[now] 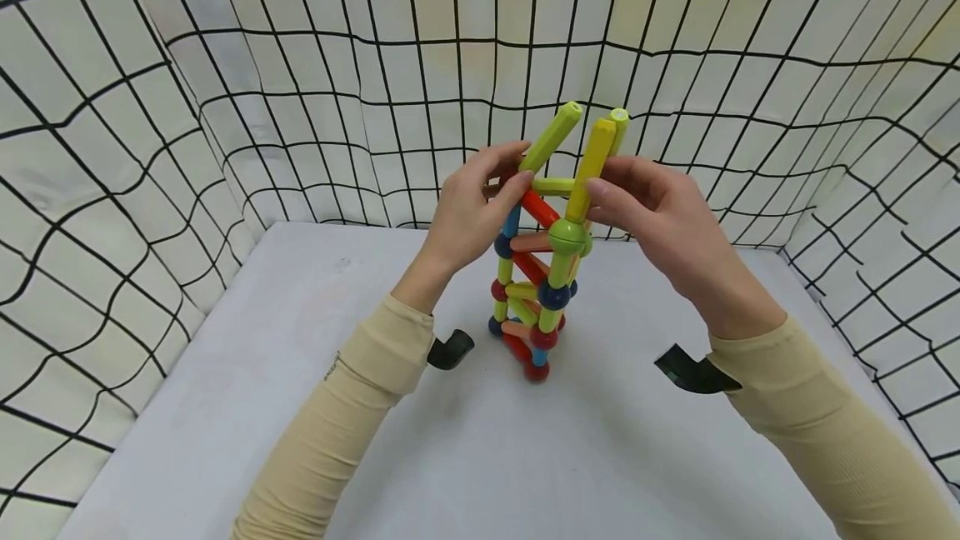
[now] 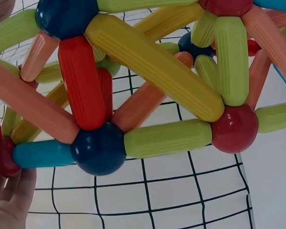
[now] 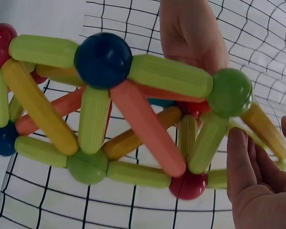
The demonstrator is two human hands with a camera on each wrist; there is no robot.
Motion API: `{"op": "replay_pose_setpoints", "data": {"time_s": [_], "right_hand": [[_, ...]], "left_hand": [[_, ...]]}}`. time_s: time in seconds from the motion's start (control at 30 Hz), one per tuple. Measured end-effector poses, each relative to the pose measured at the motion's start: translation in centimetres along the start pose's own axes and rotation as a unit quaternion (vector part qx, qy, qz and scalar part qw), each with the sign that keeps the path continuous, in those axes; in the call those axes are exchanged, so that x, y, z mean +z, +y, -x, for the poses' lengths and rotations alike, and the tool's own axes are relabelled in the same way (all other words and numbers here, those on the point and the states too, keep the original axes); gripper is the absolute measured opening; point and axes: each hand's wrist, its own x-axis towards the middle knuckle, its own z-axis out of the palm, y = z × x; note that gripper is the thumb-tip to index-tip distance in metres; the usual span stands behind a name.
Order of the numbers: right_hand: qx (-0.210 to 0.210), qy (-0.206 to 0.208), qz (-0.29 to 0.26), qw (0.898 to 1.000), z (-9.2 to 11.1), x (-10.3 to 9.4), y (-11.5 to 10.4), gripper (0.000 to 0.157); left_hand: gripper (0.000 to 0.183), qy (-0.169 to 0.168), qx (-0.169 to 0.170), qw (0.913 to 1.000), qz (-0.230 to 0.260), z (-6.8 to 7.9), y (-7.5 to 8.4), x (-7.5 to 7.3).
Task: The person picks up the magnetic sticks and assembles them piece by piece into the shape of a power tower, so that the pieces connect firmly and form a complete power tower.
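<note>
A tall tower of magnetic rods and balls (image 1: 528,265) stands upright on the table. Around the red ball (image 2: 4,156) at the tower's upper left corner, my left hand (image 1: 467,208) curls its thumb and fingers. A light green rod (image 1: 551,137) rises from that corner, slanting up. On the right, my right hand (image 1: 667,219) holds a yellow rod (image 1: 590,165) between thumb and fingers. Under this rod sits a green ball (image 3: 230,93). Another light green rod (image 1: 619,127) stands just behind the yellow one, partly hidden by it and my right fingers.
The white tabletop (image 1: 300,357) lies under the tower. Black netting (image 1: 360,65) over pale cloth walls surrounds the back and both sides. Dark wrist cameras (image 1: 452,350) stick out from both sleeves.
</note>
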Motion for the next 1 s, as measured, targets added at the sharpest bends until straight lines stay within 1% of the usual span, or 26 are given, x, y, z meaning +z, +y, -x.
{"op": "replay_pose_setpoints", "data": {"time_s": [0.1, 0.2, 0.27, 0.33, 0.43, 0.53, 0.57, 0.6, 0.63, 0.7, 0.77, 0.8, 0.87, 0.93, 1.0], "right_hand": [[0.011, 0.006, 0.0, 1.0, 0.3, -1.0, 1.0, 0.045], [0.038, 0.031, -0.003, 0.999, 0.7, -2.3, 2.7, 0.047], [0.064, 0.048, -0.01, 0.997, 0.9, -3.4, 4.1, 0.051], [0.087, 0.061, -0.027, 0.994, 1.0, -4.7, 6.0, 0.053], [0.119, 0.08, -0.08, 0.986, 1.1, -6.6, 9.2, 0.054], [0.152, 0.105, -0.136, 0.973, 1.2, -8.8, 13.0, 0.051], [0.165, 0.116, -0.148, 0.968, 1.2, -9.4, 14.3, 0.051], [0.178, 0.127, -0.149, 0.964, 1.2, -10.1, 15.6, 0.05], [0.194, 0.138, -0.138, 0.961, 1.3, -10.7, 16.9, 0.051], [0.233, 0.157, -0.089, 0.956, 1.4, -11.6, 19.7, 0.055], [0.272, 0.165, -0.015, 0.948, 1.7, -12.2, 22.3, 0.059], [0.287, 0.162, 0.031, 0.944, 2.0, -12.4, 23.6, 0.061], [0.309, 0.141, 0.111, 0.934, 2.5, -12.8, 25.9, 0.063], [0.308, 0.096, 0.182, 0.929, 3.2, -13.2, 27.8, 0.065], [0.297, 0.042, 0.235, 0.925, 3.9, -13.5, 29.2, 0.068]], "left_hand": [[0.049, -0.05, -0.034, 0.9974, 0.04, 0.1, -0.5, -0.3], [0.058, -0.102, -0.07, 0.9875, 0.097, 0.1, -1.1, -0.8], [0.061, -0.124, -0.09, 0.9798, 0.128, 0.1, -1.3, -1.1], [0.061, -0.133, -0.102, 0.9758, 0.14, 0.1, -1.5, -1.4], [0.06, -0.135, -0.107, 0.9758, 0.135, 0.0, -1.6, -1.7], [0.06, -0.132, -0.107, 0.9776, 0.125, -0.1, -1.5, -1.7], [0.059, -0.131, -0.107, 0.9778, 0.124, 0.0, -1.5, -1.7], [0.059, -0.128, -0.108, 0.9781, 0.123, 0.0, -1.4, -1.7], [0.059, -0.125, -0.109, 0.9786, 0.122, 0.1, -1.4, -1.6], [0.059, -0.117, -0.108, 0.9802, 0.118, 0.3, -1.1, -1.4], [0.06, -0.104, -0.104, 0.9827, 0.112, 0.5, -0.8, -1.0], [0.061, -0.097, -0.1, 0.9842, 0.11, 0.7, -0.6, -0.8], [0.062, -0.078, -0.093, 0.9871, 0.105, 1.1, -0.2, -0.2], [0.062, -0.057, -0.085, 0.9903, 0.094, 1.4, 0.3, 0.4], [0.062, -0.036, -0.08, 0.993, 0.078, 1.8, 0.8, 1.0]]}}
